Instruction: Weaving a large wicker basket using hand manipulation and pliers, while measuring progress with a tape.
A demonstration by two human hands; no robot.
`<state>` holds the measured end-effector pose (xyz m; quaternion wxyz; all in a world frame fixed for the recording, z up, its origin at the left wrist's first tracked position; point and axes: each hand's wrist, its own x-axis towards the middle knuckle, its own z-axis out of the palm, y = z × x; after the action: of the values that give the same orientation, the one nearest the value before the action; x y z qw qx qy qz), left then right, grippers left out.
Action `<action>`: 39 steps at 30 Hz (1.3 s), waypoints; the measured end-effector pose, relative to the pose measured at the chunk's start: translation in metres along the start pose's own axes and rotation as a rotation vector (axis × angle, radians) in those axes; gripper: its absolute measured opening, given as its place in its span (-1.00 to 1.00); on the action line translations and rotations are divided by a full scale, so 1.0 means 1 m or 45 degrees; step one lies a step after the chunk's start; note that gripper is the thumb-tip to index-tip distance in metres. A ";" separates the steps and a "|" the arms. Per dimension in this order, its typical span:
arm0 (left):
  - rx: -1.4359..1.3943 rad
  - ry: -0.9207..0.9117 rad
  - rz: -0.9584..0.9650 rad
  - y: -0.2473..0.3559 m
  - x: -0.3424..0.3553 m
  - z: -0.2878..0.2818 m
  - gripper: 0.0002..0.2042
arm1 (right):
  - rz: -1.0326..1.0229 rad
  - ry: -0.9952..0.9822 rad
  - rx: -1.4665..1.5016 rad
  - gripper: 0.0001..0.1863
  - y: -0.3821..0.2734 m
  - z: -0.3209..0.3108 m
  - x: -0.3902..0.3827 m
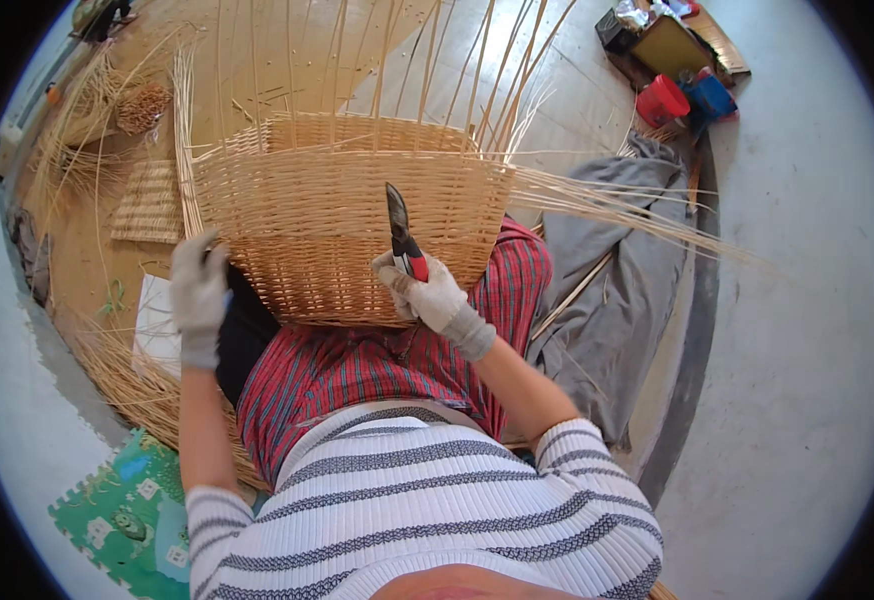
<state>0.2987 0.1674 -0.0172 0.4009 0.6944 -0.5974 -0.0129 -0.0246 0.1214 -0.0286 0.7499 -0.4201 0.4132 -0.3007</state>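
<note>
A wicker basket (342,205) rests on the far edge of the plaid-covered lap (357,365). The gloved right hand (429,292) grips red-handled pruning shears (402,235) — the gloved left hand (198,290) curls beside the basket's left edge, pinching what, I cannot tell.

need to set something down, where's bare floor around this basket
Right of the basket, past the grey cloth and dark strip, the pale floor looks bare below the red bucket. Crowded: the left side, with loose canes, a woven panel and a green mat.
</note>
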 end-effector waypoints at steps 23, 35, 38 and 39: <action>-1.416 -1.013 -0.162 0.113 -0.048 0.152 -0.31 | 0.136 -0.150 -0.322 -0.79 0.056 -0.038 0.007; -1.434 -0.978 -0.551 0.123 -0.034 0.215 -0.68 | -0.255 1.064 0.164 -0.83 0.081 -0.194 0.040; -1.453 -0.951 -0.711 0.161 -0.003 0.227 -0.64 | -0.244 1.006 -0.190 -0.59 0.095 -0.153 0.057; -1.559 -0.965 -0.903 0.169 0.001 0.238 -0.63 | -0.282 0.996 -0.093 -0.54 0.093 -0.148 0.061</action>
<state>0.0420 0.0441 -0.0810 0.4525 0.4481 -0.3235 -0.6999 -0.1148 0.0601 -0.1778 0.4838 -0.3422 0.6299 -0.5020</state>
